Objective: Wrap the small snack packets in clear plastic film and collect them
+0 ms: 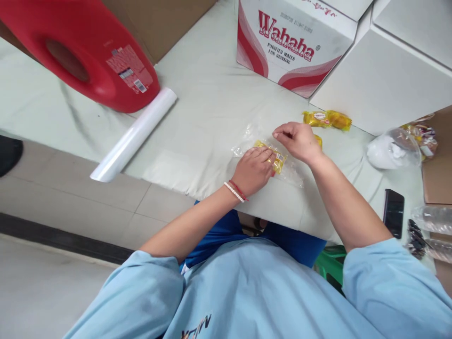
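Note:
My left hand (254, 170), with a white bead bracelet and a red string at the wrist, lies flat on a yellow wrapped snack packet (280, 163). Its fingers are stretched out and cover much of the packet. Beneath both is a crinkled sheet of clear plastic (292, 174), lying near the table's front edge. My right hand (298, 141) hovers just right of the packet, thumb and fingers pinched together; whatever is between them is too small to make out. Another yellow packet (318, 140) is mostly hidden behind the right hand. A longer yellow snack packet (326, 119) lies farther back.
A white roll of film (136, 135) overhangs the table's front edge beside a big red jug (106, 61). At the back stands a Wahaha water carton (293, 47). Rightward are a clear plastic tub (393, 149), a phone (393, 213) and plastic bottles (436, 220).

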The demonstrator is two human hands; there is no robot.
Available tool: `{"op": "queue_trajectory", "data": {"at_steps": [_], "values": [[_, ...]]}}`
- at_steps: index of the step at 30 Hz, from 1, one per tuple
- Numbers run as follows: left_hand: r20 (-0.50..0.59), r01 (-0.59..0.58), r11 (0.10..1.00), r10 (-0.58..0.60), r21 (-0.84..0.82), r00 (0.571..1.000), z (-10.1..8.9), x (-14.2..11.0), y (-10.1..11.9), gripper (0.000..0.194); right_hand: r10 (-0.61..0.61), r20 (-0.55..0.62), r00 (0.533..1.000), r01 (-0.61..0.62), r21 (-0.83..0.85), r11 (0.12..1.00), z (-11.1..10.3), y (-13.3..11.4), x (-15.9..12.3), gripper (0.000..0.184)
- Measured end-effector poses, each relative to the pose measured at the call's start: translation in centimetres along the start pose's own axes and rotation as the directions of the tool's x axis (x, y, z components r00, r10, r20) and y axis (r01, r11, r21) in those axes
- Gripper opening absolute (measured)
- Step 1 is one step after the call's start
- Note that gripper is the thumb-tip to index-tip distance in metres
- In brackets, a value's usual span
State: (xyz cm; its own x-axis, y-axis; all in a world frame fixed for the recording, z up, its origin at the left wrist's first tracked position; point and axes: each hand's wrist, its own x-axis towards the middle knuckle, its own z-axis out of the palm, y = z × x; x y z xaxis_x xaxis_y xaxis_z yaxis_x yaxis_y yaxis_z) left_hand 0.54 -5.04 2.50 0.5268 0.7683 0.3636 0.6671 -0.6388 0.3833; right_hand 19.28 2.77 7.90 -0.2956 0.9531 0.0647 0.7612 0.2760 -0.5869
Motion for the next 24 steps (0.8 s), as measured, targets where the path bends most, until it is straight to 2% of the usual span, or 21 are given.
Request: {"op": "queue_trajectory", "data": {"at_steps": [2,5,8,11,15,19,22,24], "values": [[-0.002,-0.015,1.000,0.015,0.001,1.000,0.0,0.0,-0.2,0.036,-0.082,-0.050,0.995,0.078,-0.091,0.993,0.8,-1.4,-1.9,0.029],[-0.019,-0.005,1.000,0.005,-0.010,1.000,0.3,0.0,-0.6,0.032,-0.133,-0.117,0.984,0.112,-0.165,0.980,2.9,-2.5,-4.7,0.037],[-0.052,-0.006,0.998,0.003,-0.061,0.999,0.9,-0.3,-1.2,0.030,-0.134,-0.244,0.960,0.103,-0.133,0.986,5.2,-2.5,-6.9,0.040],[-0.122,-0.033,0.983,0.011,-0.181,0.993,1.5,-0.7,-1.9,0.029,-0.113,-0.354,0.928,0.104,-0.045,0.994,7.0,-2.1,-8.1,0.040],[-0.202,0.027,0.955,-0.090,-0.295,0.975,1.9,-1.4,-2.3,0.023,-0.091,-0.323,0.942,0.111,0.045,0.993,7.9,-2.1,-8.7,0.040],[-0.260,0.171,0.956,-0.233,-0.239,0.937,1.9,-1.9,-1.9,0.014,-0.106,-0.275,0.956,0.129,0.068,0.989,8.0,-1.8,-8.8,0.042],[-0.312,0.313,0.920,-0.376,-0.235,0.872,2.0,-1.9,-1.8,0.031,-0.126,-0.256,0.959,0.145,0.058,0.988,7.9,-1.3,-8.9,0.042],[-0.304,0.395,0.886,-0.456,-0.242,0.836,2.0,-1.9,-2.0,0.047,-0.130,-0.225,0.966,0.144,0.049,0.988,7.7,-1.0,-9.1,0.041]]}}
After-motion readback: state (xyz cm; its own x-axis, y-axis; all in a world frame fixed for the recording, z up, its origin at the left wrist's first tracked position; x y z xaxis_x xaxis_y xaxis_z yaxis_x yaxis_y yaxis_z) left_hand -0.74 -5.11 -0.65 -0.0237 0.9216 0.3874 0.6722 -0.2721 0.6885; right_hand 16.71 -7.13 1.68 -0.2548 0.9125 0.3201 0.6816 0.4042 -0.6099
